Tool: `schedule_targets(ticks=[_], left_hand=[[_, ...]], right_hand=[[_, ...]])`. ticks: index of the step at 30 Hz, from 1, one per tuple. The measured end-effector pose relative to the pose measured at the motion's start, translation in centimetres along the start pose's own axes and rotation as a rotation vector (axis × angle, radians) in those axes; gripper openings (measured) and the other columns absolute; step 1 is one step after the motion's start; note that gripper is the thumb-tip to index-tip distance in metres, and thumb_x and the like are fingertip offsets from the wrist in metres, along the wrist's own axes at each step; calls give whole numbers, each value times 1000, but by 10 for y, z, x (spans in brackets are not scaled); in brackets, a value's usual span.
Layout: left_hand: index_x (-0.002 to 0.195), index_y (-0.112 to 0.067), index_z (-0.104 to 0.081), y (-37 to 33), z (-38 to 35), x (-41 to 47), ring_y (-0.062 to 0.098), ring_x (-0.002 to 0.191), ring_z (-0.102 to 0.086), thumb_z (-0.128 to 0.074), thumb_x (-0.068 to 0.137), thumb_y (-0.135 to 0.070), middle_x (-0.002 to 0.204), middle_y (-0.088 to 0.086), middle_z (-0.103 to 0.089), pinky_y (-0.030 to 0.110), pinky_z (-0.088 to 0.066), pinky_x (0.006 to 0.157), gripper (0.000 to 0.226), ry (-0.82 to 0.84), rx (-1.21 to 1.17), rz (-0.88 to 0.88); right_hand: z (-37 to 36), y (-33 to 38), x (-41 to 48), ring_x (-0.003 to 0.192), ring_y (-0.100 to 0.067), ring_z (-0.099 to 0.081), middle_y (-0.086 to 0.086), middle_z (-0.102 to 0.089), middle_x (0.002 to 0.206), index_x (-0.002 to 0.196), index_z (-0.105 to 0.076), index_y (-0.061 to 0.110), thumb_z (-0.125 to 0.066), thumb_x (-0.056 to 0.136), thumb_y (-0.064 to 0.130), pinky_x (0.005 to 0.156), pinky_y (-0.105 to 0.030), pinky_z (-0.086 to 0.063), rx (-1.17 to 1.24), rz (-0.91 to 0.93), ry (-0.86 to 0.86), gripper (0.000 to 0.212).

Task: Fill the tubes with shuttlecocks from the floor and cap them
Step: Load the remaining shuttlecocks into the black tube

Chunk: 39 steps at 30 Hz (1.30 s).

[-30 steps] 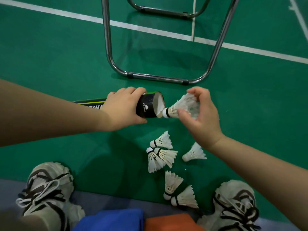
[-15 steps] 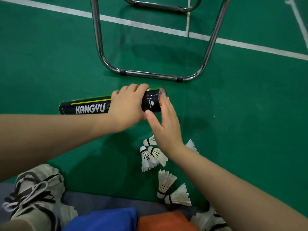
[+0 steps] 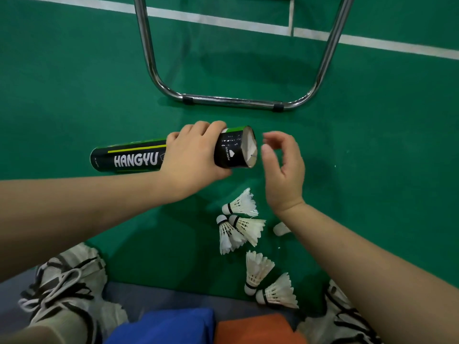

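A black tube (image 3: 135, 157) marked HANGYU lies sideways above the green floor, its open mouth (image 3: 249, 150) facing right. My left hand (image 3: 192, 157) grips the tube near that mouth. Just right of the opening hovers my right hand (image 3: 284, 167), fingers loosely curled and holding nothing. Several white feather shuttlecocks lie on the floor below the hands: one (image 3: 242, 204) nearest the tube, a crossed pair (image 3: 238, 230) under it, two more (image 3: 269, 281) lower down. Another (image 3: 280, 229) is partly hidden by my right forearm.
A chrome chair frame (image 3: 231, 101) stands on the floor just beyond the tube. White court lines (image 3: 223, 19) run across the back. My shoes (image 3: 62, 289) flank the shuttlecocks, and blue (image 3: 169, 326) and orange (image 3: 258, 330) cloth sits at the bottom edge.
My right hand held a shuttlecock at the tube mouth, then pressed flat against the opening. Now it has drawn back to the right, empty. The left hand kept its grip.
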State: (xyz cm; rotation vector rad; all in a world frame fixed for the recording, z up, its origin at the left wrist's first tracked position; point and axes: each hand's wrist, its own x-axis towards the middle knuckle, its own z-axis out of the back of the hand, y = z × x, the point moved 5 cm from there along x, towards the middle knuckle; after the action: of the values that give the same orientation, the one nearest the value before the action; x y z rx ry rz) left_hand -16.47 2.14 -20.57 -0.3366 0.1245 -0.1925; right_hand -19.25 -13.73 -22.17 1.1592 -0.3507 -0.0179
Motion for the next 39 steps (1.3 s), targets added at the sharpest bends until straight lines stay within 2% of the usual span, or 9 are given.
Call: schedule_targets(ticks=[2, 4, 7, 12, 19, 25, 30, 33, 39], left_hand=[[124, -25, -43, 1, 1, 1, 27, 107, -45, -74, 59, -45, 115, 2, -52, 42, -32, 89, 74, -2, -8, 7], [124, -25, -42, 1, 3, 1, 28, 108, -45, -75, 59, -45, 116, 2, -52, 42, -31, 91, 75, -9, -9, 4], [124, -25, -42, 3, 1, -2, 28, 109, -45, -74, 59, -47, 117, 3, -52, 43, -30, 92, 76, 1, 3, -8], [124, -25, -42, 4, -7, -5, 28, 109, -45, -74, 59, -48, 116, 2, -52, 42, -30, 91, 75, 16, 23, -23], [124, -24, -44, 4, -6, 3, 29, 109, -46, -74, 59, -46, 115, 3, -53, 43, -31, 90, 75, -13, 11, -13], [122, -25, -43, 6, -9, 5, 28, 108, -45, -73, 59, -48, 113, 1, -53, 42, -30, 90, 73, 8, 8, -15], [122, -25, -43, 7, -7, 9, 27, 107, -45, -73, 60, -48, 113, 1, -53, 42, -30, 90, 73, 8, 0, -11], [122, -25, -43, 7, -8, 10, 27, 108, -45, -73, 60, -48, 113, 2, -52, 43, -30, 90, 73, 8, -1, -5], [123, -25, -43, 6, -8, 7, 28, 108, -45, -74, 59, -46, 114, 2, -53, 43, -31, 91, 74, 4, 4, 1]], right_hand=[[2, -30, -5, 100, -16, -51, 7, -53, 102, 108, -52, 20, -47, 81, 43, 92, -44, -42, -64, -169, 31, 35], [-3, -65, -17, 118, -18, -43, 2, -50, 123, 126, -46, 21, -55, 83, 46, 103, -46, -33, -344, -272, 303, 50], [-10, -97, -39, 133, -18, -29, 3, -39, 142, 141, -30, 26, -61, 81, 46, 108, -43, -22, -637, -248, 659, 71], [-26, -106, -56, 139, -18, -21, 0, -33, 148, 145, -20, 30, -65, 78, 45, 113, -42, -14, -746, -196, 884, 83], [-34, -107, -51, 141, -16, -16, 4, -33, 148, 145, -19, 30, -62, 80, 37, 114, -40, -10, -750, -168, 927, 78], [-32, -109, -45, 133, -17, -26, 5, -44, 136, 128, -44, 29, -64, 79, 37, 110, -36, -15, -767, -116, 937, 54], [-30, -109, -39, 125, -19, -35, 2, -46, 129, 115, -52, 21, -69, 77, 34, 103, -31, -28, -628, -192, 897, 44], [-31, -109, -42, 115, -19, -46, 1, -50, 124, 120, -47, 18, -69, 77, 28, 90, -26, -37, -538, -312, 880, 49], [-34, -104, -58, 120, -19, -44, -1, -31, 144, 141, -26, 24, -58, 83, 25, 91, -30, -38, -403, -433, 854, 66]])
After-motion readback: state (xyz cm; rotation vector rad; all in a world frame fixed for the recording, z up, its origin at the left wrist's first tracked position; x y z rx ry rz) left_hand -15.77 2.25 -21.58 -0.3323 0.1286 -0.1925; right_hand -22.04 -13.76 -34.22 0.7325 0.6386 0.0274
